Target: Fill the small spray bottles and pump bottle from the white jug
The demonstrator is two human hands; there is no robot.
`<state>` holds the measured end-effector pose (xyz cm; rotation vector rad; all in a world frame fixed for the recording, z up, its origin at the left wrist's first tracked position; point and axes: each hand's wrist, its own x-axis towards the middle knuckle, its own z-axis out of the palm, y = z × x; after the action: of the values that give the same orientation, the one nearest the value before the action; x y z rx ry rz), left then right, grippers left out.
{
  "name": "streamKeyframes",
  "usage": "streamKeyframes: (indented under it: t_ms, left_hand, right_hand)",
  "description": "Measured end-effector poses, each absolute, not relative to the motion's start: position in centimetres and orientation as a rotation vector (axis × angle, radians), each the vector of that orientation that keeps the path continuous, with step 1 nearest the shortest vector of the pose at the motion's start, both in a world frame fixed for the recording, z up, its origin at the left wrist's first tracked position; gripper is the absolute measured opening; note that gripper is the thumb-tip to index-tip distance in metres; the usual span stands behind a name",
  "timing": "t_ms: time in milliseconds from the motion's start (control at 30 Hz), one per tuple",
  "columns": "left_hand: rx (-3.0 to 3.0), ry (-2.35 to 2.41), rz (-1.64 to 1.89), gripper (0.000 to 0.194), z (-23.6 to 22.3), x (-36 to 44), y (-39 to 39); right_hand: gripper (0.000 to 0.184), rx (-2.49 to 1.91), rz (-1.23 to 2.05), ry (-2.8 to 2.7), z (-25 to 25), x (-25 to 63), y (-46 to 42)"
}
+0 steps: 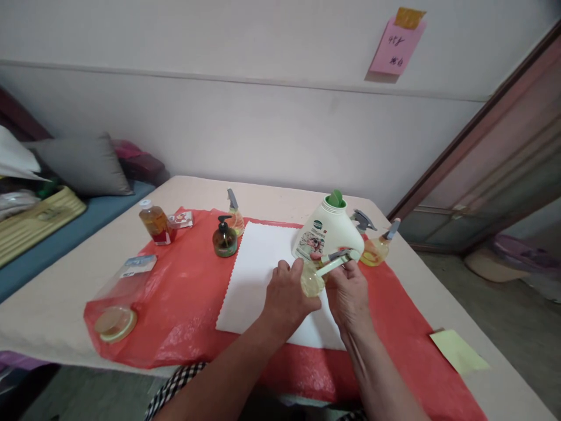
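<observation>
My left hand (286, 292) is closed round the clear, yellowish body of a spray bottle (312, 280). My right hand (349, 295) grips the same bottle by its neck, just below the grey and white trigger head; some of its fingers are hidden behind the bottle. The bottle is tilted, its head pointing up and to the right. Right behind it stands a cream detergent jug (313, 237) with a green cap piece (336, 197) in its mouth. Beneath my hands lies a white scallop-edged sheet (254, 280) on red plastic (188, 292).
Left of the sheet stand a dark pump bottle (225, 241), another spray bottle (236, 222) and an amber bottle (156, 223). A yellow spray bottle (375, 251) is right of the jug. A round lid (116, 324) lies front left, a yellow note (458, 351) front right. A wall rises behind.
</observation>
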<state>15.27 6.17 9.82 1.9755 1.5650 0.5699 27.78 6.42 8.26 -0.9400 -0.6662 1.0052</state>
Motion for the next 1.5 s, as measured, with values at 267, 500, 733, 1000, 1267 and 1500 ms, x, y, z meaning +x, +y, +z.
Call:
streamKeyframes:
  t_ms: [267,500,733,1000,1267,1500]
  left_hand:
    - [1.77,1.395,0.533,0.066,10.0,15.2,6.4]
    - [1.807,1.373,0.455,0.076,10.0,15.2,6.5]
    - [1.799,1.371,0.469,0.08,10.3,14.9,6.5]
    - [1.803,1.368,0.477,0.079,10.1,14.9,6.5]
    - [1.792,1.369,0.481,0.079,9.7,15.0,6.5]
    - [1.779,1.398,0.516,0.079,9.9,15.0,6.3]
  right_hand:
    - [0.038,-0.99,1.094,-0.542,9.4,27.0,6.2]
    - [0.036,-0.948,1.04,-0.613,8.7,28.3,6.5]
    - [0.032,-0.99,0.962,-0.763,7.6,29.3,6.5]
    - [0.031,-0.984,1.008,-0.734,8.3,28.7,6.2]
    - [0.033,-1.013,1.056,-0.767,8.0,28.8,6.2]
    - [0.034,-0.988,1.077,-0.7,7.4,28.5,6.5]
